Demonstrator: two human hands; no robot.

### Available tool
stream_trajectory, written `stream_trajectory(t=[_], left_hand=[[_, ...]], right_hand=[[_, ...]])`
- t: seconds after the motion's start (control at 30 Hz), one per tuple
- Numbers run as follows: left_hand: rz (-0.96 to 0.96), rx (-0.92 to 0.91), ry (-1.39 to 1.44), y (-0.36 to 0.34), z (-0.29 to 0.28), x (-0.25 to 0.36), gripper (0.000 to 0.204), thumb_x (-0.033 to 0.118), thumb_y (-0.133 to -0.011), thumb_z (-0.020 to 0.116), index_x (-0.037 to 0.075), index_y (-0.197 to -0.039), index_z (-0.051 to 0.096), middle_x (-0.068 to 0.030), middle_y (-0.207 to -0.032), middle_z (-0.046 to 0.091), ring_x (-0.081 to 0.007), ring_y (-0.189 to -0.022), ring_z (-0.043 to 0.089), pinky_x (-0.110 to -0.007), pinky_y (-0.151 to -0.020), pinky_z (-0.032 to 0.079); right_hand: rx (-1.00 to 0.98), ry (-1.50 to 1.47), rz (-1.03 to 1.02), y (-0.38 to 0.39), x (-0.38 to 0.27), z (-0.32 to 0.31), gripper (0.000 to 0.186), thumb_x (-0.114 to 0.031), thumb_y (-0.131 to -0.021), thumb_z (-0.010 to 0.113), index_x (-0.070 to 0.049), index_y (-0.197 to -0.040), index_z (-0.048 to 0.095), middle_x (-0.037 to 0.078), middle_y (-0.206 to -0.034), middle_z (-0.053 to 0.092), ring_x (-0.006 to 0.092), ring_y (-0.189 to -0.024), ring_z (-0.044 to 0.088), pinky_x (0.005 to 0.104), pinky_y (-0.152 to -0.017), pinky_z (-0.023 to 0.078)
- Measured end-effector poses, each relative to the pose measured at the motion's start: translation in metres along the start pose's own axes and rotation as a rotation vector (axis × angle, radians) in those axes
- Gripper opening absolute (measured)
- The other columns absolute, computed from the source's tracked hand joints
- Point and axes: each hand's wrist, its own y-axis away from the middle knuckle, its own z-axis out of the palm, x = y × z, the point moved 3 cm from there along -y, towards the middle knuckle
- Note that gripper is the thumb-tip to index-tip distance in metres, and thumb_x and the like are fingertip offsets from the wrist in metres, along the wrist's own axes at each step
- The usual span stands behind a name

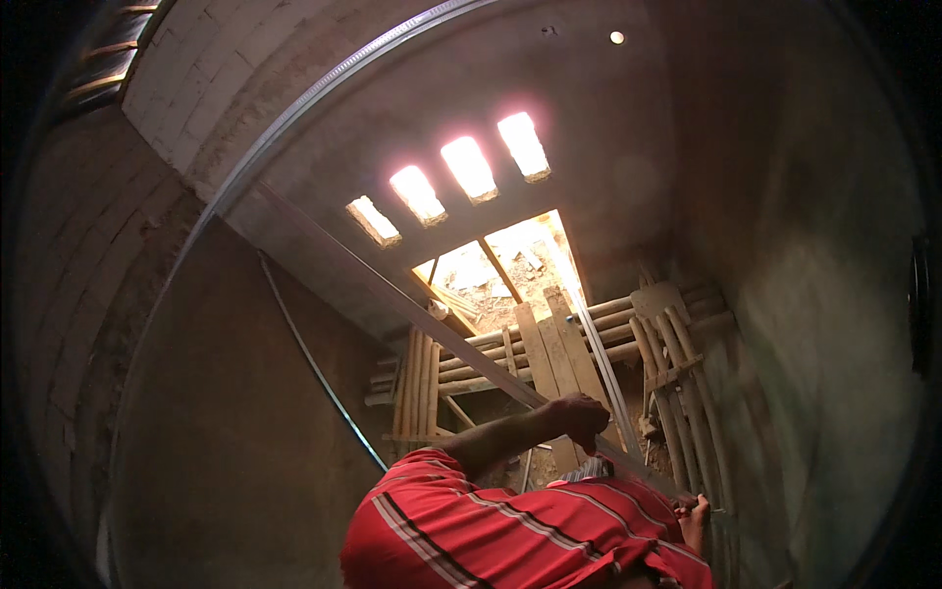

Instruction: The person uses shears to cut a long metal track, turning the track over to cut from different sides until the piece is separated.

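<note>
A long, thin, flat-sided strip (446,337) slants across the view, from the upper left down to the lower right. My left hand (581,417) is closed around it in front of the red striped shirt. At the strip's lower right end, my right hand (696,514) has its fingers curled against it; the shirt hides much of that hand and its arm. The strip's material cannot be made out for sure.
A pale metal rail (339,74) runs along the upper walls. Wooden planks (549,353) slope toward a bright opening (505,265) below several lit slots. Stacked poles (471,363) and a pole ladder-like frame (677,383) stand ahead. A thin hose-like line (319,368) hangs at left.
</note>
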Motion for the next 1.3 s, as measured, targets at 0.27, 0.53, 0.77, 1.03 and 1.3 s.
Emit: stream_trajectory(t=[0.27,0.53,0.77,1.03,1.3], left_hand=[[-0.046,0.239,-0.115,0.034,0.005,0.04,0.046,0.049,-0.082,0.069,0.009,-0.105,0.066,-0.012,-0.098,0.067,-0.0322,-0.095,0.067,-0.045,-0.078,0.054],[0.015,0.183,-0.083,0.086,-0.053,0.044,0.038,0.048,-0.089,0.061,0.013,-0.103,0.068,-0.0122,-0.084,0.069,-0.0327,-0.087,0.068,-0.047,-0.075,0.051],[-0.434,-0.073,-0.022,0.142,-0.116,0.03,0.037,0.051,-0.083,0.066,0.018,-0.098,0.072,-0.0115,-0.086,0.071,-0.0329,-0.086,0.068,-0.047,-0.074,0.052],[-0.425,-0.015,0.034,0.215,-0.104,-0.004,0.044,0.055,-0.084,0.065,0.011,-0.088,0.069,-0.0138,-0.079,0.066,-0.036,-0.079,0.066,-0.047,-0.069,0.05],[-0.649,0.191,-0.181,0.25,-0.076,-0.021,0.026,0.03,-0.078,0.072,0.016,-0.1,0.072,-0.0045,-0.081,0.069,-0.0248,-0.078,0.07,-0.05,-0.078,0.049]], right_hand=[[-0.122,-0.034,-0.269,0.091,-0.063,0.108,0.025,-0.033,-0.095,0.057,-0.013,-0.083,0.047,0.0,-0.075,0.044,0.0143,-0.067,0.045,0.0328,-0.065,0.041],[0.275,-0.359,0.105,-0.011,-0.006,0.106,0.034,-0.033,-0.101,0.05,-0.007,-0.079,0.048,0.007,-0.057,0.047,0.0167,-0.042,0.039,0.0364,-0.04,0.033],[0.438,-0.493,0.098,-0.022,-0.027,0.098,0.035,-0.036,-0.1,0.053,-0.008,-0.079,0.048,0.005,-0.056,0.043,0.0174,-0.043,0.038,0.0366,-0.041,0.032],[0.008,-0.397,0.151,-0.043,-0.021,0.128,0.032,-0.035,-0.088,0.059,-0.006,-0.09,0.047,0.006,-0.065,0.047,0.0203,-0.048,0.042,0.0365,-0.047,0.037],[-0.175,0.175,0.055,-0.046,-0.035,0.143,0.042,-0.045,-0.096,0.046,-0.006,-0.086,0.058,0.006,-0.067,0.058,0.0208,-0.062,0.055,0.0317,-0.053,0.044]])
